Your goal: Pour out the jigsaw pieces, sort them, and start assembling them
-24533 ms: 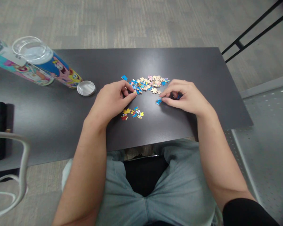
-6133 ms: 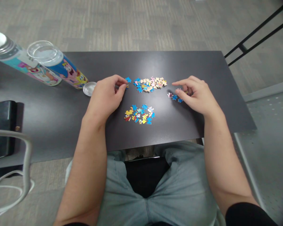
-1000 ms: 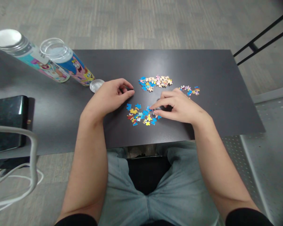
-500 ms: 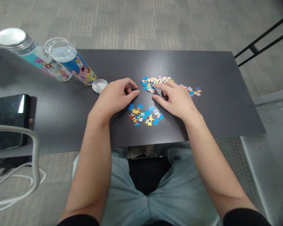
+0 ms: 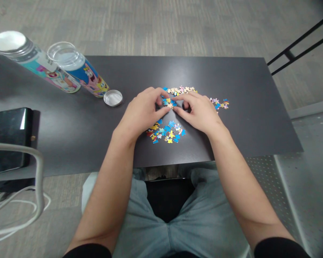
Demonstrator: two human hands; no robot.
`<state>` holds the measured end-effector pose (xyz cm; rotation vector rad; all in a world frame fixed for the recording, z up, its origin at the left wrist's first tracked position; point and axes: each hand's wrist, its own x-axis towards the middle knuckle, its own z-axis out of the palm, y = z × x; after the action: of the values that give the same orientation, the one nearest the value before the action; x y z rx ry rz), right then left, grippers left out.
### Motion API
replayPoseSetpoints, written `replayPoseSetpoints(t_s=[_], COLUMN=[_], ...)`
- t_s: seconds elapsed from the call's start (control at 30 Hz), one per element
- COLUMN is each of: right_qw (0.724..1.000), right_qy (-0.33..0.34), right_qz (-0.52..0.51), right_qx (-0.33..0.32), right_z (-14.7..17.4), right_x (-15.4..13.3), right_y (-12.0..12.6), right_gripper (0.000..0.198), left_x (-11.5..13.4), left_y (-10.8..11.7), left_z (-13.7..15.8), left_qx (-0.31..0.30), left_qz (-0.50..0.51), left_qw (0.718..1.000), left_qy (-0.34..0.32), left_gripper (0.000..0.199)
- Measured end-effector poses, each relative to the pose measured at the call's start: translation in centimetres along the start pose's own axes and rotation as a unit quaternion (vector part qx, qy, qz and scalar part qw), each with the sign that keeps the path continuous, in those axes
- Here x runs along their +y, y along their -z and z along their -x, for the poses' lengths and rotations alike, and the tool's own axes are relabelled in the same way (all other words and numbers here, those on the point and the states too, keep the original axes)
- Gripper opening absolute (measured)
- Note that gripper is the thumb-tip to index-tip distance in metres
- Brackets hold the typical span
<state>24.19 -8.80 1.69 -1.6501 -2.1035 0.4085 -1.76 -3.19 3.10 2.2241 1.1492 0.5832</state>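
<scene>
Both my hands rest over a dark tabletop, around a small cluster of blue, yellow and beige jigsaw puzzle pieces (image 5: pixel 169 103). My left hand (image 5: pixel 145 111) reaches in from the left. Its thumb and index finger are apart at the cluster's left edge, the other fingers curled. From the right, my right hand (image 5: pixel 200 110) has its index finger and thumb spread at the cluster's other edge. Whether the pieces interlock is too small to tell. A group of loose puzzle pieces (image 5: pixel 168 132) lies nearer my body. Pale puzzle pieces (image 5: pixel 181 90) form a pile just behind the cluster.
More puzzle pieces (image 5: pixel 223 104) lie right of my right hand. Two cartoon-printed canisters, one with a white top (image 5: pixel 9 41) and one clear-topped (image 5: pixel 88 77), stand at the left. A round lid (image 5: pixel 113 98) lies beside them. A black device (image 5: pixel 10 138) and white cable (image 5: pixel 39 179) are far left.
My left hand has moved right, from beside the pieces to the cluster's edge. Some pieces have shifted slightly toward me, out from the pile. My right hand has barely moved.
</scene>
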Motion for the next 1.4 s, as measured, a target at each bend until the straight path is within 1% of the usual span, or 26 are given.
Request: replayPoseSetpoints(t_s=[0.17, 0.3, 0.43, 0.53, 0.6, 0.7, 0.77, 0.9, 0.97, 1.07, 1.13, 1.27, 1.4], right_qw=[0.999, 0.997, 0.996, 0.996, 0.997, 0.999, 0.998, 0.995, 0.996, 0.998, 0.997, 0.993, 0.995], right_qy=[0.015, 0.024, 0.028, 0.036, 0.034, 0.035, 0.046, 0.070, 0.058, 0.034, 0.044, 0.077, 0.066], right_qz=[-0.045, -0.076, -0.081, -0.082, -0.065, -0.027, -0.013, 0.007, 0.014, 0.019, 0.022, 0.023, 0.014], right_qx=[0.017, 0.016, 0.015, -0.005, -0.010, -0.020, -0.046, -0.070, -0.069, -0.056, -0.056, -0.085, -0.076], right_z=[-0.1, -0.1, 0.5, 1.4, 1.9, 2.3, 2.5, 3.2, 3.7, 4.0, 3.8, 3.3, 3.6], right_x=[0.6, 1.0, 2.0, 2.9, 3.1, 2.8, 2.6, 3.2, 3.6, 3.6, 3.1, 2.4, 3.7], right_y=[0.0, 0.1, 1.0, 2.1, 2.8, 3.3, 3.4, 3.9, 4.4, 4.6, 4.2, 3.6, 4.6], right_gripper=[0.020, 0.016, 0.019, 0.022, 0.023, 0.034, 0.042, 0.037, 0.034, 0.040, 0.042, 0.037, 0.034], left_x=[0.4, 0.4, 0.1, -0.3, -0.5, -0.6, -0.5, -0.5, -0.6, -0.9, -1.0, -1.3, -1.3], left_y=[-0.8, -0.6, -0.5, -0.5, -0.5, -0.5, -0.4, -0.1, 0.0, 0.3, 0.5, 0.9, 0.9], left_z=[-0.3, -0.3, -0.4, -0.4, -0.5, -0.5, -0.5, -0.5, -0.5, -0.4, -0.3, -0.3, -0.3], left_qx=[0.001, -0.003, 0.003, 0.006, 0.007, 0.014, 0.016, 0.014, 0.014, 0.016, 0.021, 0.020, 0.015], left_qz=[-0.027, -0.032, -0.017, -0.012, -0.013, -0.012, -0.010, 0.001, 0.005, 0.002, -0.001, -0.005, -0.016], left_qw=[0.999, 0.999, 1.000, 1.000, 1.000, 1.000, 1.000, 1.000, 0.999, 0.999, 0.999, 0.998, 0.999], left_qy=[0.018, 0.020, 0.015, 0.011, 0.009, 0.011, 0.013, 0.021, 0.030, 0.036, 0.038, 0.053, 0.046], left_gripper=[0.037, 0.031, 0.027, 0.028, 0.027, 0.024, 0.024, 0.024, 0.023, 0.021, 0.020, 0.026, 0.030])
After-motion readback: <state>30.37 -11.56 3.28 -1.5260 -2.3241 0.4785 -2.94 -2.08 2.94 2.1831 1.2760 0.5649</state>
